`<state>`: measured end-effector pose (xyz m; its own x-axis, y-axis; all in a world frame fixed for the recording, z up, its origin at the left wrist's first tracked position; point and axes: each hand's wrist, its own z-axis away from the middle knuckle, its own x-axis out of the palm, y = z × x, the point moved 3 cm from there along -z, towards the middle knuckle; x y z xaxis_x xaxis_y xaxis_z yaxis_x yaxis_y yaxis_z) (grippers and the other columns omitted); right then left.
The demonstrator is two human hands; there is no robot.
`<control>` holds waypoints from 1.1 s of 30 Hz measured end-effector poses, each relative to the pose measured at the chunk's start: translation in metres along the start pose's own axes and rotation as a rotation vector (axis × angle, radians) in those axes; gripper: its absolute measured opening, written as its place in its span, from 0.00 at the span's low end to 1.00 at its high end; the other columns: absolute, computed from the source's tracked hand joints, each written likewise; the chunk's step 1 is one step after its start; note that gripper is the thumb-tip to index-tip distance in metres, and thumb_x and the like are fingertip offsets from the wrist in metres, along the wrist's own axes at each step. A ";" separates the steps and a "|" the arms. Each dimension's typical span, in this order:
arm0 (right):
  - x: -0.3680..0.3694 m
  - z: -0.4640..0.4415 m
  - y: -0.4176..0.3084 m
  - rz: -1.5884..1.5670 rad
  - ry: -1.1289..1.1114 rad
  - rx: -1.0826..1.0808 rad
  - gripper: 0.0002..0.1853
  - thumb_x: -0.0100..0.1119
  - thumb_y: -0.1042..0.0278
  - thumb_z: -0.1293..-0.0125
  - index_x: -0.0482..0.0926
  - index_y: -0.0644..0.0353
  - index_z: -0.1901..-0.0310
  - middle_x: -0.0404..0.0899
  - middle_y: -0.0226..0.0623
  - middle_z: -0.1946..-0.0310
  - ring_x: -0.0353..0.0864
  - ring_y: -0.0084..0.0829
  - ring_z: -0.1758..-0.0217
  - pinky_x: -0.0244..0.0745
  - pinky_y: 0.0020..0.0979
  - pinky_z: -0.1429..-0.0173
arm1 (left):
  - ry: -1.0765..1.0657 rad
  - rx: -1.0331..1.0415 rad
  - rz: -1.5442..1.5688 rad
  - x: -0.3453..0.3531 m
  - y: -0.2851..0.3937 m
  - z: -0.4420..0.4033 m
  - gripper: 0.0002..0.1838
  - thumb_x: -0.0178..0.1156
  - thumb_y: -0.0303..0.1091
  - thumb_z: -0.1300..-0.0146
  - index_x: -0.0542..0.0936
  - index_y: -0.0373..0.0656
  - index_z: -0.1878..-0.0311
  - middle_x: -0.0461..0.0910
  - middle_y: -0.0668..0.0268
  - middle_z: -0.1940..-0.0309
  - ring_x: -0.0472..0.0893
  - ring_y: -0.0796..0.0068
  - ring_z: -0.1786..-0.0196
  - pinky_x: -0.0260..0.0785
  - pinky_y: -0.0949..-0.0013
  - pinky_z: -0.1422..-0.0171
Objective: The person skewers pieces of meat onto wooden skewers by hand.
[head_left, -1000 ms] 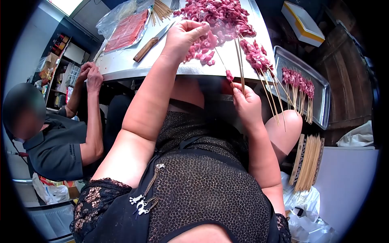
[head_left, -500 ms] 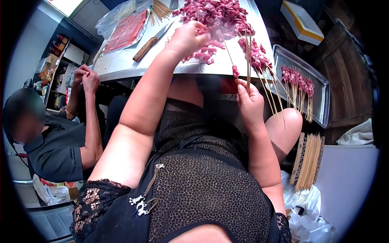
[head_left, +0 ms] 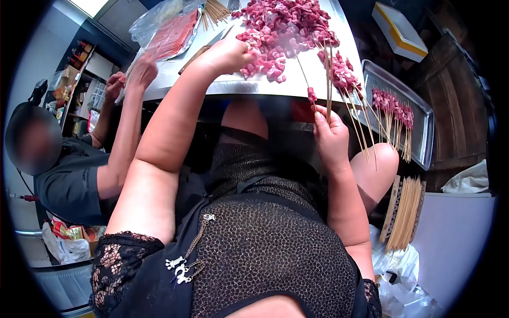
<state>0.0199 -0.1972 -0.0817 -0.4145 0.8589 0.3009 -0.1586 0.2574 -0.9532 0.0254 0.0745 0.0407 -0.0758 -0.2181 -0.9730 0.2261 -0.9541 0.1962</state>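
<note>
My right hand [head_left: 331, 139] is closed around several thin bamboo skewers [head_left: 328, 79]. One leans left and carries a small chunk of red meat [head_left: 312, 95] partway along it. My left hand [head_left: 225, 56] is in a pinch at the left edge of the loose meat pieces [head_left: 268, 61] on the white table [head_left: 169, 84]; what its fingertips hold is hidden. Behind the left wrist a knife with a wooden handle [head_left: 195, 57] is partly covered. Loaded meat skewers [head_left: 342, 74] rest at the table's right edge, their sticks hanging over.
Finished skewers [head_left: 392, 108] lie across a metal tray [head_left: 424, 146] at right. Bare sticks [head_left: 405, 212] fill a holder below. Left, a co-worker's hand [head_left: 144, 70] is raised beside plastic-wrapped red meat [head_left: 172, 37]. A white-and-yellow box [head_left: 400, 34] stands back right.
My left hand has moved left and slightly down along the meat, over the knife. My right hand keeps the skewers nearly in place. The co-worker's hands have risen and moved apart.
</note>
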 end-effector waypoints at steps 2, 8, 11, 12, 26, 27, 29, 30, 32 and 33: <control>0.001 0.000 0.001 -0.002 0.005 0.010 0.11 0.52 0.71 0.32 0.77 0.64 0.51 0.69 0.20 0.79 0.63 0.10 0.79 0.58 0.14 0.76 | -0.158 -0.119 0.730 0.007 0.002 0.004 0.23 0.52 0.54 0.33 0.77 0.41 0.71 0.77 0.68 0.79 0.77 0.78 0.76 0.69 0.75 0.73; 0.001 0.003 0.002 0.020 0.011 0.007 0.11 0.53 0.71 0.32 0.77 0.64 0.51 0.70 0.21 0.79 0.63 0.10 0.79 0.58 0.14 0.75 | -0.198 0.043 1.827 0.040 0.027 -0.008 0.23 0.45 0.50 0.30 0.75 0.36 0.56 0.80 0.50 0.55 0.82 0.60 0.54 0.78 0.62 0.51; 0.002 0.004 -0.002 -0.011 -0.010 -0.011 0.11 0.54 0.71 0.32 0.77 0.64 0.52 0.70 0.20 0.79 0.64 0.10 0.79 0.58 0.14 0.75 | -0.084 0.005 1.743 0.050 0.040 -0.008 0.18 0.47 0.45 0.29 0.74 0.37 0.54 0.78 0.48 0.53 0.81 0.59 0.50 0.78 0.62 0.49; 0.003 0.005 -0.002 0.019 -0.002 -0.003 0.11 0.54 0.71 0.32 0.78 0.64 0.52 0.70 0.20 0.79 0.64 0.10 0.79 0.58 0.14 0.75 | -0.084 0.005 1.744 0.053 0.044 -0.006 0.18 0.47 0.45 0.29 0.74 0.37 0.54 0.78 0.48 0.53 0.81 0.59 0.50 0.78 0.62 0.49; -0.002 0.008 -0.005 0.097 -0.007 0.005 0.10 0.54 0.72 0.33 0.78 0.64 0.53 0.69 0.18 0.77 0.62 0.09 0.78 0.55 0.13 0.75 | 0.003 0.022 1.856 0.056 0.062 0.001 0.14 0.49 0.34 0.30 0.73 0.34 0.49 0.80 0.50 0.55 0.81 0.60 0.52 0.77 0.61 0.48; -0.003 0.008 -0.006 0.128 -0.006 0.004 0.10 0.54 0.72 0.33 0.78 0.64 0.53 0.69 0.18 0.77 0.62 0.09 0.78 0.55 0.13 0.75 | -0.005 0.020 1.864 0.056 0.064 0.001 0.14 0.49 0.34 0.30 0.73 0.33 0.49 0.80 0.51 0.56 0.82 0.60 0.52 0.77 0.61 0.48; -0.006 0.008 -0.006 0.158 -0.005 0.002 0.10 0.54 0.72 0.33 0.78 0.64 0.53 0.70 0.18 0.77 0.62 0.09 0.78 0.55 0.12 0.75 | -0.015 0.011 1.870 0.056 0.067 0.003 0.14 0.49 0.33 0.30 0.73 0.33 0.49 0.80 0.51 0.56 0.82 0.60 0.53 0.77 0.60 0.47; -0.008 0.006 -0.005 0.133 0.006 -0.015 0.10 0.54 0.72 0.33 0.78 0.64 0.53 0.70 0.18 0.77 0.62 0.09 0.78 0.55 0.13 0.74 | -0.022 0.003 1.875 0.056 0.068 0.004 0.13 0.49 0.33 0.31 0.73 0.33 0.49 0.80 0.51 0.57 0.82 0.60 0.53 0.77 0.60 0.47; -0.009 0.007 -0.003 0.108 0.016 -0.030 0.10 0.54 0.73 0.33 0.78 0.64 0.53 0.70 0.18 0.77 0.62 0.09 0.78 0.56 0.13 0.74 | -0.005 -0.016 1.904 0.060 0.071 0.004 0.13 0.49 0.32 0.31 0.73 0.33 0.50 0.80 0.51 0.57 0.82 0.59 0.54 0.77 0.58 0.46; -0.006 0.008 -0.004 0.137 0.031 -0.046 0.10 0.54 0.73 0.33 0.78 0.64 0.53 0.70 0.18 0.77 0.62 0.09 0.78 0.56 0.13 0.75 | 0.012 -0.035 1.933 0.063 0.072 0.004 0.13 0.49 0.32 0.31 0.73 0.33 0.50 0.80 0.51 0.57 0.82 0.59 0.54 0.76 0.56 0.45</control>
<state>0.0161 -0.2067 -0.0793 -0.4012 0.9006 0.1671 -0.0604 0.1560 -0.9859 0.0330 -0.0087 -0.0057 0.2672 -0.8086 0.5243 -0.0010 0.5438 0.8392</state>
